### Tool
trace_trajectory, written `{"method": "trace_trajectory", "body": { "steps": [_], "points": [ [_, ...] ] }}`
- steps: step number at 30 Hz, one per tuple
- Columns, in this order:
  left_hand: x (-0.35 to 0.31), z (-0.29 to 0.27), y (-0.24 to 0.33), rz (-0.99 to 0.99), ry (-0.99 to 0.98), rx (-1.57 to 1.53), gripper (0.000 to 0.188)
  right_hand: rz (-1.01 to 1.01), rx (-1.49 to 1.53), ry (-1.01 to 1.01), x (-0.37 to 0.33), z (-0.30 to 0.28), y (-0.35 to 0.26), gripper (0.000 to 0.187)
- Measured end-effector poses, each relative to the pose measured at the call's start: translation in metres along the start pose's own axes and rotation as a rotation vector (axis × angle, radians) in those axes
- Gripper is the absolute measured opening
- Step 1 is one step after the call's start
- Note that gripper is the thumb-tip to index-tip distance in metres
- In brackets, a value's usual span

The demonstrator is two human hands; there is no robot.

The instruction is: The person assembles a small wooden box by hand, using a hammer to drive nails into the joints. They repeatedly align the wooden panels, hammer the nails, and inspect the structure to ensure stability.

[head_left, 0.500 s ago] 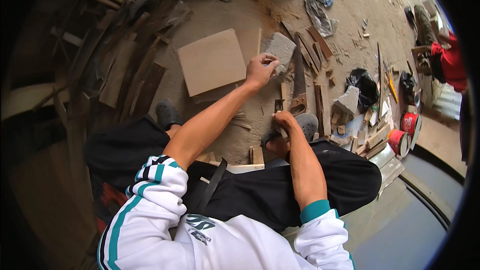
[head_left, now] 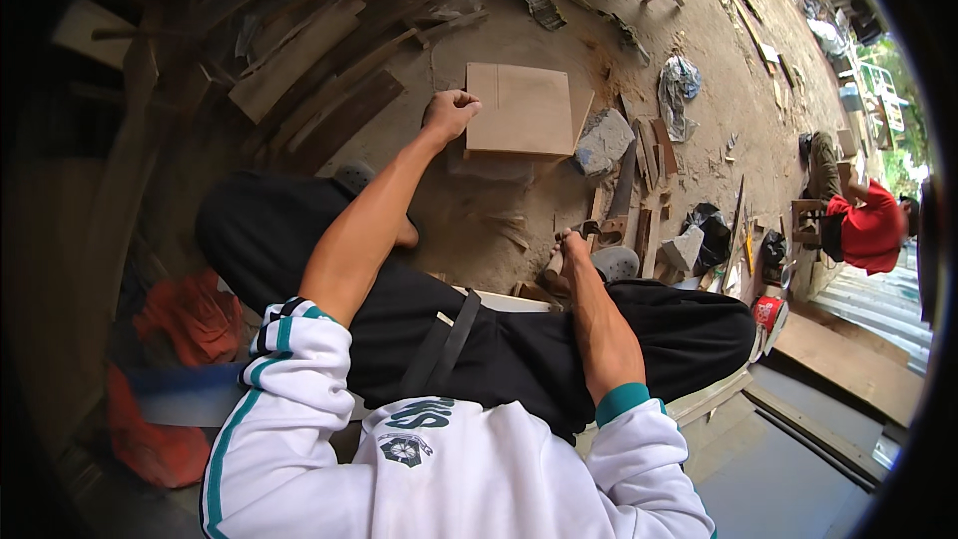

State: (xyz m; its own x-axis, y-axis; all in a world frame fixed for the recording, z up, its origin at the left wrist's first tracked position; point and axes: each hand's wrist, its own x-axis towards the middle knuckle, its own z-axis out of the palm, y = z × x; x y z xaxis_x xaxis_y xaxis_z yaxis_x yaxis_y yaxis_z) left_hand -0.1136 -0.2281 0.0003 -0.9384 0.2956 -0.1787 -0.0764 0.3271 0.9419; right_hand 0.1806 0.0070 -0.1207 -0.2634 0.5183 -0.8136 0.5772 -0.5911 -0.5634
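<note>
My left hand [head_left: 452, 117] is closed, thumb and fingertips pinched together at the left edge of a square tan board [head_left: 534, 120]. Whether the fingers grip the board or some small thing cannot be made out. The board lies on the ground beyond my legs, with a thin line on its upper left part. My right hand [head_left: 572, 248] is closed in a fist beside my right foot, around a hammer-like tool with a dark head [head_left: 589, 227]; most of it is hidden. Next to that hand lies a handsaw [head_left: 624, 185], its blade pointing away.
A rough concrete block [head_left: 603, 143] lies right of the board. Wood strips and a black plastic bag [head_left: 708, 230] lie farther right. Planks [head_left: 299, 65] are heaped on the left. A person in red [head_left: 866, 230] sits at the far right. An orange cloth [head_left: 190, 319] lies by my left leg.
My left hand has gone from the board's right side to its left edge. The view has swung, so the scene sits differently. My right hand stays low near my right foot.
</note>
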Motion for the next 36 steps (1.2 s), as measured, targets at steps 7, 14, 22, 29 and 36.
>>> {"method": "trace_trajectory", "body": {
  "steps": [7,14,22,29,36],
  "points": [
    [-0.024,-0.002,-0.032,0.019,-0.086,0.121,0.021,-0.174,0.048,0.125,-0.042,0.055,-0.051,0.029],
    [-0.018,-0.012,-0.037,0.196,-0.139,0.294,0.025,-0.568,-0.107,0.012,-0.088,0.101,-0.107,0.037],
    [-0.018,-0.007,-0.027,0.154,-0.255,0.274,0.025,-0.659,-0.265,0.347,-0.078,0.127,-0.094,0.051],
    [-0.016,0.002,-0.033,0.234,-0.15,0.297,0.023,-0.781,-0.359,0.402,-0.029,0.111,-0.134,0.051],
    [-0.025,0.004,-0.046,-0.065,-0.103,0.126,0.021,-0.794,-0.405,0.163,-0.012,0.106,-0.144,0.043]
  ]
}}
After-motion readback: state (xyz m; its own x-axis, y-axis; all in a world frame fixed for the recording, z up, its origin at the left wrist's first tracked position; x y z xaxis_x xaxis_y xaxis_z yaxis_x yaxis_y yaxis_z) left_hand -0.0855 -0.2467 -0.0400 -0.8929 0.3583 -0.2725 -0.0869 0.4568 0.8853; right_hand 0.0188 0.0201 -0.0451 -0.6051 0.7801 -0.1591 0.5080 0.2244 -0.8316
